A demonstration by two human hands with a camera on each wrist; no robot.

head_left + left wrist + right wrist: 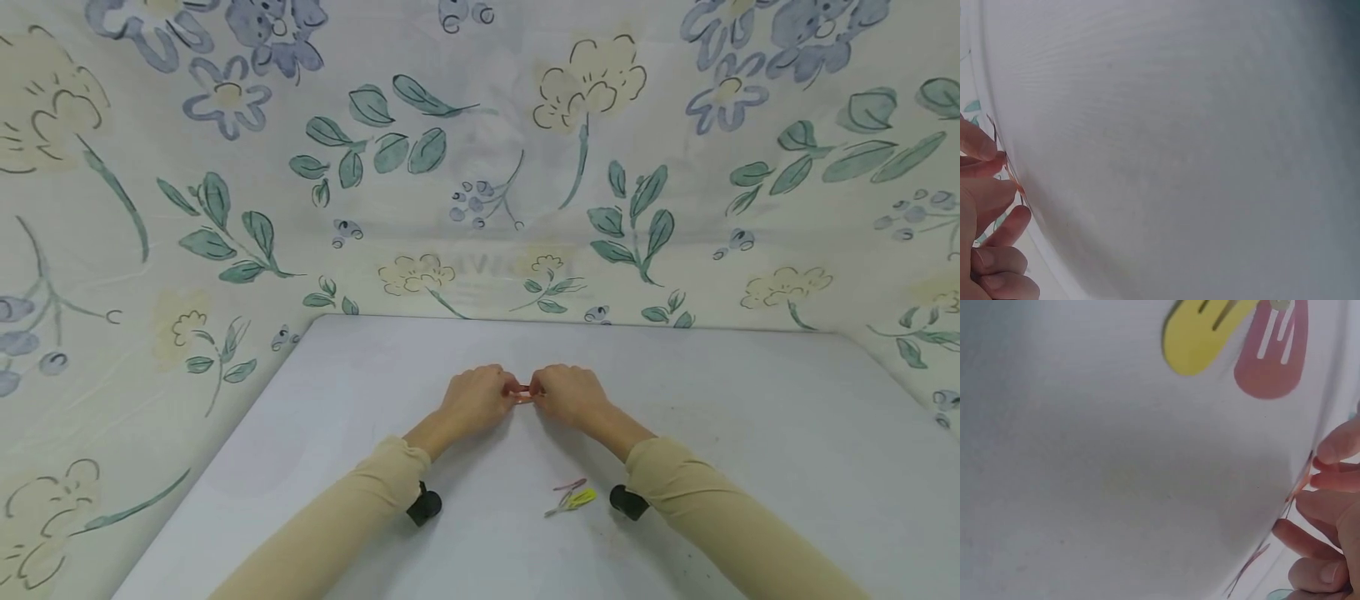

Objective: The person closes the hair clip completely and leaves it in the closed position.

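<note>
Well out over the white tabletop, my left hand (pixel 478 398) and right hand (pixel 573 395) meet almost fingertip to fingertip. Between them is a small orange-red hair clip (pixel 524 400), with a dark red strip just beyond it. Each hand pinches one end of the clip with thumb and fingers. From the left wrist the clip (pixel 1020 187) appears edge-on, thin and partly covered by fingertips. Nearer my body lie several loose snap hair clips, among them a yellow clip (pixel 1191 347) and a pink clip (pixel 1270 369), overlapping in a small pile.
The white table (pixel 360 358) runs back to a flower-patterned cloth (pixel 480 208), which also rises along the left and right sides. Black wrist cameras hang under both sleeves, the right camera (pixel 628 502) close to the loose clips.
</note>
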